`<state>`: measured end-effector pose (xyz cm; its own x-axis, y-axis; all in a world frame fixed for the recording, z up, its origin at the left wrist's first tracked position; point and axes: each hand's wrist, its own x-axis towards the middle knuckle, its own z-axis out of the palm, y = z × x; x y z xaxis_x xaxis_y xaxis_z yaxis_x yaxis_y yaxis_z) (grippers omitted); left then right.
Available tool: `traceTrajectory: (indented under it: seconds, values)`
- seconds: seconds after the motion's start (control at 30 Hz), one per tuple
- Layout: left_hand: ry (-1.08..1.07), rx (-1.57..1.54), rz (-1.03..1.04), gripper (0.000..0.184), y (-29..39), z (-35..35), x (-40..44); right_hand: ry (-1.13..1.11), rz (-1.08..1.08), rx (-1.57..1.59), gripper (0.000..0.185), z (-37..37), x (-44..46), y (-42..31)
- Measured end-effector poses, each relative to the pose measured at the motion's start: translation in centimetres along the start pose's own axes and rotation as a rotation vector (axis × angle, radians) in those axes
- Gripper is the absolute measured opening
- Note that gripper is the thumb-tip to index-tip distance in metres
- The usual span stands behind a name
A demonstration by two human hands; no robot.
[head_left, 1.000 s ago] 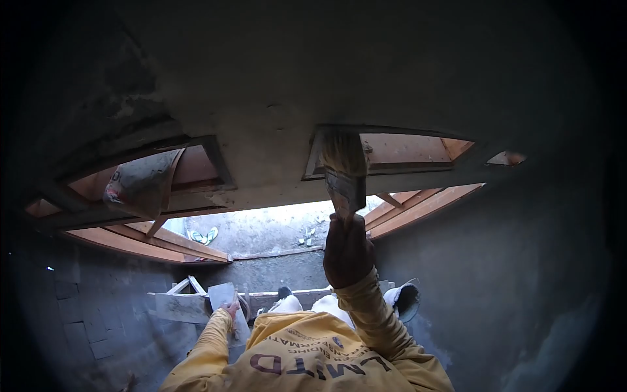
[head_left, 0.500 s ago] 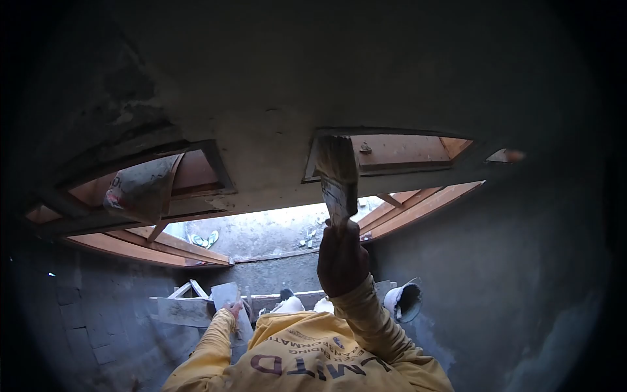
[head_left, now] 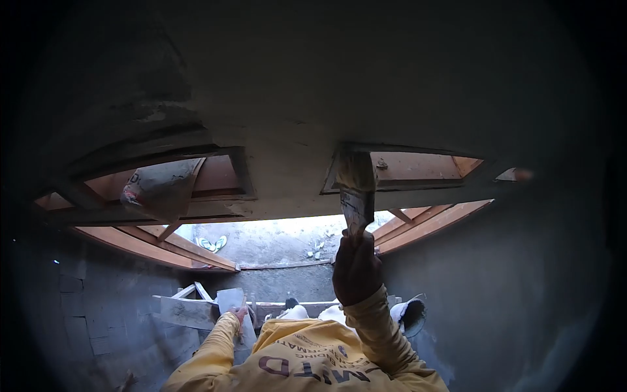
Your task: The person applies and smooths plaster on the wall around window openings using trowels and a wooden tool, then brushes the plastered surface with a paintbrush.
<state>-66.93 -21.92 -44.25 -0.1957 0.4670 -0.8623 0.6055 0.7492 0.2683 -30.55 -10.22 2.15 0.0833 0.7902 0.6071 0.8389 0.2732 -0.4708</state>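
Observation:
Raised in front of me, my right hand (head_left: 357,269) is closed round the handle of a wide brush (head_left: 357,196). The bristles point up and overlap the left end of the right-hand framed opening (head_left: 418,166); whether they touch its frame I cannot tell. Low on the left, my left hand (head_left: 239,313) grips a flat pale board (head_left: 230,299), held near a wooden plank. Above both hands spreads a grey plastered wall (head_left: 287,144).
A crumpled sack (head_left: 163,186) hangs in the left framed opening. Wooden frames (head_left: 434,225) flank the bright doorway below. Slippers (head_left: 211,244) lie on the ground beyond. A bucket (head_left: 413,316) stands right of my legs, beside wooden planks (head_left: 189,312).
The view has shifted, so the wall openings sit lower and further right. My right hand has lowered slightly with the brush, still upright. My left hand keeps hold of the board.

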Motion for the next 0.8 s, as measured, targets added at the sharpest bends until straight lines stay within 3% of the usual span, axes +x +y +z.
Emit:
traceTrajectory:
  seconds: [0.07, 0.2, 0.23, 0.3, 0.33, 0.4, 0.53, 0.63, 0.73, 0.8]
  values:
    - [-0.012, -0.014, -0.014, 0.058, 0.2, -0.4, -0.6, -0.152, 0.224, 0.035, 0.02, 0.6, 0.7, -0.1]
    - [-0.03, -0.079, -0.004, 0.056, 0.8, -1.0, -1.4, -0.502, 0.369, -0.023, 0.017, 0.7, -3.8, 2.8]
    - [-0.055, -0.112, 0.018, 0.056, 1.5, -1.4, -2.6, -0.503, 0.36, -0.027, 0.017, 0.2, -3.4, 2.7]
    - [-0.084, -0.128, -0.013, 0.055, 2.3, -1.5, -3.4, -0.497, 0.343, 0.39, 0.019, -1.9, -2.6, 0.9]
    - [-0.083, -0.126, -0.017, 0.055, 1.4, -0.9, -2.3, -0.499, 0.345, 0.393, 0.019, -2.9, -1.5, -0.4]
    - [0.016, -0.023, 0.028, 0.052, -0.2, 0.6, 0.9, -0.561, 0.398, 0.795, 0.023, -4.1, 2.3, -3.0]
    - [-0.036, -0.176, 0.062, 0.055, 2.6, -0.7, -3.7, -0.486, 0.322, 1.008, 0.027, -2.4, 6.1, -4.9]
    - [0.003, -0.132, 0.063, 0.054, 1.4, -0.5, -2.0, -0.529, 0.674, 1.337, 0.034, 1.4, 3.7, -3.2]
    - [0.028, -0.114, 0.111, 0.051, 0.2, -0.3, -2.2, -0.667, 1.049, 1.223, 0.034, 5.3, -4.0, 0.6]
    - [0.028, -0.128, 0.151, 0.05, 0.1, -0.4, -2.5, -0.724, 1.039, 1.152, 0.032, 4.4, -6.4, 1.2]
